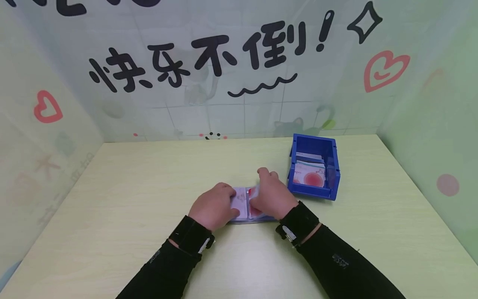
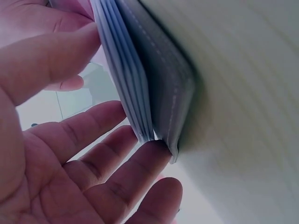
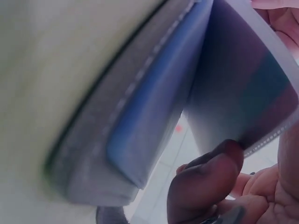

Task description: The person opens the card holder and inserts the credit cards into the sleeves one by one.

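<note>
A card holder (image 1: 239, 204) with a grey stitched cover (image 2: 170, 84) lies spread on the table, with pink cards showing in it. My left hand (image 1: 212, 207) holds its left side, the thumb on the stacked sleeves (image 2: 128, 70) and the fingers at their edge. Over the right half, my right hand (image 1: 275, 196) pinches a clear sleeve page (image 3: 243, 88). That page stands tilted up from the cover, and a bluish sleeve (image 3: 156, 98) stays down against it. From the head camera, the right fingertips partly cover the page.
To the right of my right hand stands a blue plastic bin (image 1: 332, 193) holding several cards (image 1: 309, 173), some with a pink-red round print. The pale wood table (image 1: 149, 178) meets a printed backdrop (image 1: 209, 120) behind and on both sides.
</note>
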A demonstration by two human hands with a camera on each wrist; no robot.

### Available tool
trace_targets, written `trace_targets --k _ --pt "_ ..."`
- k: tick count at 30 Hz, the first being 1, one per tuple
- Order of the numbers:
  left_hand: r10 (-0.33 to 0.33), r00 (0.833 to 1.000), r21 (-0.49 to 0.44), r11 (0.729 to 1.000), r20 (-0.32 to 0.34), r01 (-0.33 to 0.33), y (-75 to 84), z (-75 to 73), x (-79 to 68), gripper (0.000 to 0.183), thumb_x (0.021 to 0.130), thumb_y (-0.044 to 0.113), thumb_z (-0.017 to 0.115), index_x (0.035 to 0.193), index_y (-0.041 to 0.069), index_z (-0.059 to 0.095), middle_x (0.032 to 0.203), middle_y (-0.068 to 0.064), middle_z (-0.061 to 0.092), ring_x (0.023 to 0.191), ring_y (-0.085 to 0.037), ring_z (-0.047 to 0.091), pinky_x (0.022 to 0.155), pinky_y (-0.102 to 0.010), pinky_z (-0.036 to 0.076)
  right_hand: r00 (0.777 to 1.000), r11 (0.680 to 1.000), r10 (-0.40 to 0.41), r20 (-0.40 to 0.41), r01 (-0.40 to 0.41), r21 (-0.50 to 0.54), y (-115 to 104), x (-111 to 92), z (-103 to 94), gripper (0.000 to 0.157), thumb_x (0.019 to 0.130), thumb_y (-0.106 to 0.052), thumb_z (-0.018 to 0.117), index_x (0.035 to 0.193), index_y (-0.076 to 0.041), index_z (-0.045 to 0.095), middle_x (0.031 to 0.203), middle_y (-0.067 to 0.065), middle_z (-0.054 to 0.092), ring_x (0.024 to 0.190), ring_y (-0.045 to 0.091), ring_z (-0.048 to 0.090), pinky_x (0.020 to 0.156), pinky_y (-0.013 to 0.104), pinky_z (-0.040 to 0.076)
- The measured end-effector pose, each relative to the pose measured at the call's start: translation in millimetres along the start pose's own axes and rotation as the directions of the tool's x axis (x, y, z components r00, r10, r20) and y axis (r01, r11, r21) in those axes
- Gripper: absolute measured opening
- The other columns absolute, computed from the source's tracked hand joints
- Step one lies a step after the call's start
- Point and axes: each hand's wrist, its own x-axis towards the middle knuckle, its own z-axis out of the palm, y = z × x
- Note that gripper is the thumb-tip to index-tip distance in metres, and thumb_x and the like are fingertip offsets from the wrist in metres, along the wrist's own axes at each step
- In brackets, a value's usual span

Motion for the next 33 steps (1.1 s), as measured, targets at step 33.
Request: trace_targets --k 33 --pt "0.169 0.985 -0.006 0.986 0.022 -0.169 -12.8 0.3 1.1 0.030 0.103 0.029 0.065 0.130 0.018 0.074 0.141 -0.019 0.060 0.125 -0.038 0.062 0.100 -0.052 0.057 0.990 0.952 -0.113 0.082 0.085 0.293 -7 -5 2.4 0.066 0.106 -0.040 0.061 0.157 -0.006 0.036 0.097 0.005 0.069 0.079 0.016 0.066 0.073 0.031 0.052"
